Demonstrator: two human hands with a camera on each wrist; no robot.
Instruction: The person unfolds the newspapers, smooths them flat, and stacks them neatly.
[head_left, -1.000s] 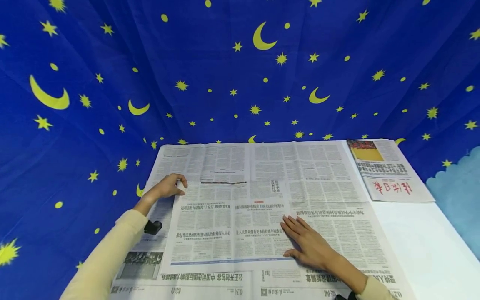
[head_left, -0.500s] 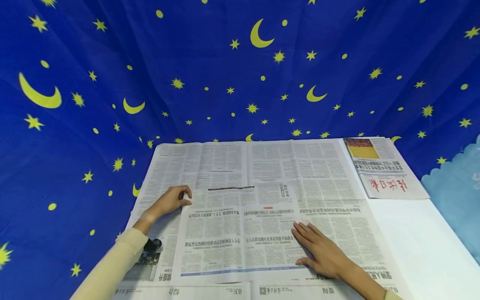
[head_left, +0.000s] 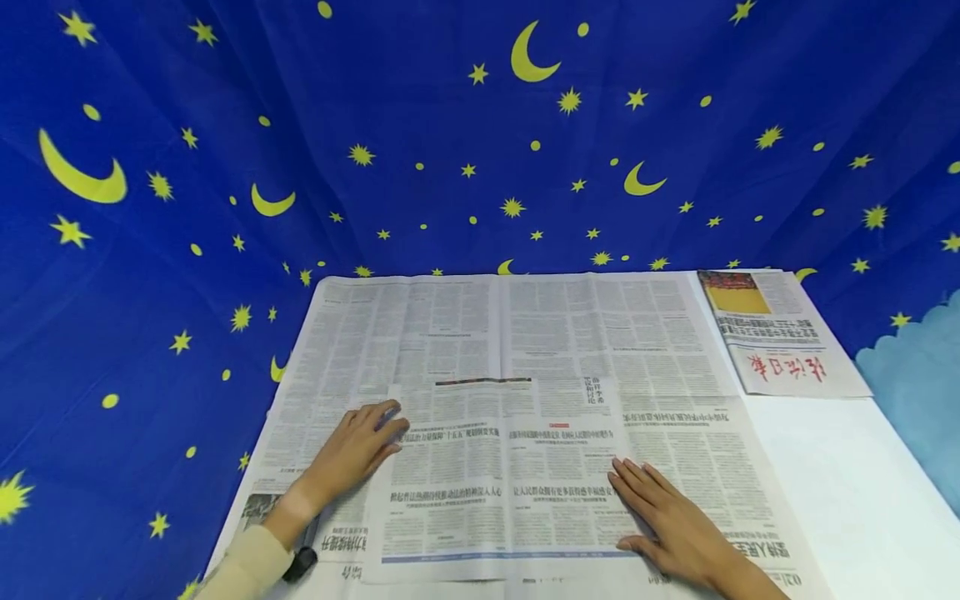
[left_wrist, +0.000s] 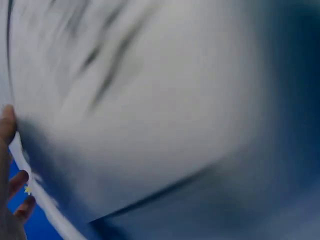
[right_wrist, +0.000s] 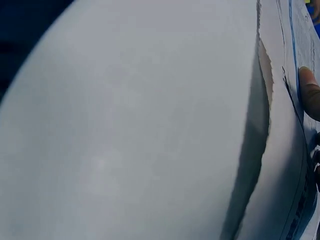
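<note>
A smaller newspaper sheet [head_left: 450, 467] lies on top of a larger spread of newspaper [head_left: 442, 317] in the head view. At the smaller sheet's upper left edge my left hand [head_left: 348, 454] rests its loosely bent fingertips. My right hand [head_left: 671, 525] lies flat with straight fingers on the opposite edge. In the left wrist view, spread fingers of the left hand [left_wrist: 15, 175] stand at the far left beside blurred paper. The right wrist view catches the thumb of the right hand [right_wrist: 311, 92] on the printed paper.
A folded newspaper [head_left: 787, 333] with red characters and a photo lies at the back right of the white table [head_left: 862, 483]. Blue cloth [head_left: 450, 108] with yellow moons and stars hangs behind and at both sides.
The smaller sheet has slid to the right and towards me over the larger spread, both hands moving with it. My left fingers have come down from their curl over the sheet's edge.
</note>
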